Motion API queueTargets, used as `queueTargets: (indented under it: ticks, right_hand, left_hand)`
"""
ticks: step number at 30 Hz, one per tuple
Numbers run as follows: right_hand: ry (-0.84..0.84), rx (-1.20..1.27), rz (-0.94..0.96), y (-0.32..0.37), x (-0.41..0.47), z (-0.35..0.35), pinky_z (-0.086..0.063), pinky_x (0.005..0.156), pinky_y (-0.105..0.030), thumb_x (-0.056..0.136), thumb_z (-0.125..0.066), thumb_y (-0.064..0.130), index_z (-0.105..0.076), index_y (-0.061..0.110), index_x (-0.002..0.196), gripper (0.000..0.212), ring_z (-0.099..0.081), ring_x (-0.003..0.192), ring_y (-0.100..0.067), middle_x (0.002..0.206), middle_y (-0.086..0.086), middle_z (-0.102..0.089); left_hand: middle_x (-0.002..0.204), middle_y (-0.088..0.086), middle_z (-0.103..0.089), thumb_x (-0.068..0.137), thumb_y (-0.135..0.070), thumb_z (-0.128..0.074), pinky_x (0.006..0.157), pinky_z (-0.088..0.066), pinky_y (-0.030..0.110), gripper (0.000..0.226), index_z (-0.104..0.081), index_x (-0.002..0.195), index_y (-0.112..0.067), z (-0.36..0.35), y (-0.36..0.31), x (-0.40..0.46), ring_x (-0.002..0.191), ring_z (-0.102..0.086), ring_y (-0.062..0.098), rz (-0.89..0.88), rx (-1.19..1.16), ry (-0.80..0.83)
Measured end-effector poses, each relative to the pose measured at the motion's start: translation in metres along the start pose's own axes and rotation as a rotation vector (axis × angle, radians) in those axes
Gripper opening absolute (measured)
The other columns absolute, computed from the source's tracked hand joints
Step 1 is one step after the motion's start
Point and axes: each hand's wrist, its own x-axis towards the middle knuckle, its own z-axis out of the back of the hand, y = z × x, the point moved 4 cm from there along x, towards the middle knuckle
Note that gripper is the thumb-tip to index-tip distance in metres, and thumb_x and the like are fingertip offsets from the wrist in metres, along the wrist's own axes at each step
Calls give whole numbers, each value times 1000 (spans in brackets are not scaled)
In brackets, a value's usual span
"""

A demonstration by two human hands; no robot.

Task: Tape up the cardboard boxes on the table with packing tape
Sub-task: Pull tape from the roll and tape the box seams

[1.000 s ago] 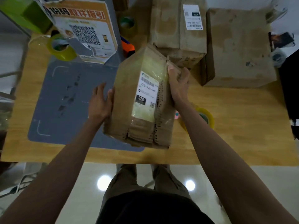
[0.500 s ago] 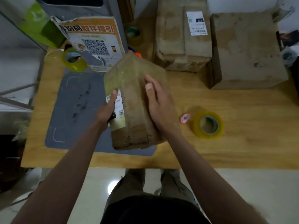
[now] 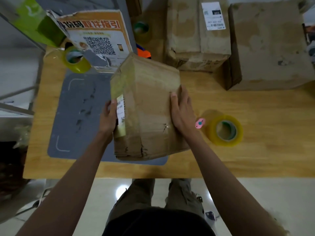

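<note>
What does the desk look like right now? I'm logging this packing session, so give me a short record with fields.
held box: worn brown cardboard box on the grey mat, white label on its left face
left hand: flat against the labelled face
right hand: flat on the box's right edge
nearest tape: yellow-tinted packing tape roll, right of the box
beside it: small pink cutter
surface: wooden table

Wooden table [image 3: 255,160], grey mat [image 3: 80,116], boxes [image 3: 269,45]

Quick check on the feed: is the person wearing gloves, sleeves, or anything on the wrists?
No. The left hand and right hand are bare, with no gloves. Both forearms are uncovered as far as the frame shows; no sleeves, watch, bands or rings visible.
</note>
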Motion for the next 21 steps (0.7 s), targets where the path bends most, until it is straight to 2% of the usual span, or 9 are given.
queueTargets:
  ticks: [2,4,6,8,12,14,16,18,21]
  right_hand:
    - [6,-20,23,5,-3,2,-37,105,-46,106,-28,55,-13,32,160,61,-42,138,-33,162,-4,-28]
    - [-11,-30,69,11,-6,1,-39,101,-44,107,-30,51,-15,29,160,59,-43,137,-33,161,-5,-28]
    - [-41,-15,98,16,-3,-2,-37,103,-43,106,-33,50,-20,27,158,58,-40,139,-32,160,-7,-28]
    - [-75,-35,116,29,9,-4,-30,116,-50,104,-33,54,-22,26,158,62,-28,148,-32,164,-11,-22]
    - [-147,-93,334,97,41,-8,-10,124,-57,105,-29,54,-24,28,159,60,-9,155,-26,169,-9,-12]
    - [-156,-114,424,128,57,-14,-6,124,-56,106,-28,51,-25,30,159,57,-8,156,-25,169,-6,-12]
    - [-130,-113,450,140,70,-25,-3,124,-55,107,-28,49,-25,31,159,55,-5,156,-24,170,-4,-10]
    - [-99,-94,425,135,78,-34,-1,124,-55,107,-29,47,-26,32,158,54,-4,156,-23,170,-3,-10]
    - [-120,-112,417,121,83,-38,-2,124,-54,107,-27,46,-28,30,158,54,-7,156,-22,169,-4,-14]
  left_hand:
    - [117,4,-61,100,-51,-54,68,-48,13,55,-41,148,-27,0,-21,0,84,-62,-10,-111,39,3]
    - [143,-2,-51,87,-68,-59,89,-50,22,75,-41,150,-32,-2,-48,-7,108,-59,-11,-172,30,97]
    - [157,-6,-40,67,-91,-54,105,-41,39,103,-38,152,-37,-4,-70,-12,134,-46,8,-149,63,196]
    - [161,-4,-34,65,-91,-56,106,-37,42,109,-31,156,-36,-8,-81,-14,135,-40,12,-90,94,227]
    - [161,-3,-33,88,-61,-61,92,-35,28,91,-15,161,-31,-20,-86,-15,117,-37,4,-51,92,250]
    - [164,-3,-28,83,-68,-63,100,-33,30,100,-13,161,-33,-24,-87,-12,129,-37,6,-37,136,259]
    - [164,-6,-26,64,-86,-66,112,-33,39,123,-13,161,-33,-28,-89,-9,144,-33,16,-20,172,279]
    - [156,-10,-33,57,-85,-72,107,-39,39,132,-16,160,-26,-33,-92,-7,139,-40,16,-29,158,288]
    - [153,-6,-41,64,-72,-81,99,-44,36,125,-17,160,-25,-37,-94,-4,133,-48,17,-40,106,270]
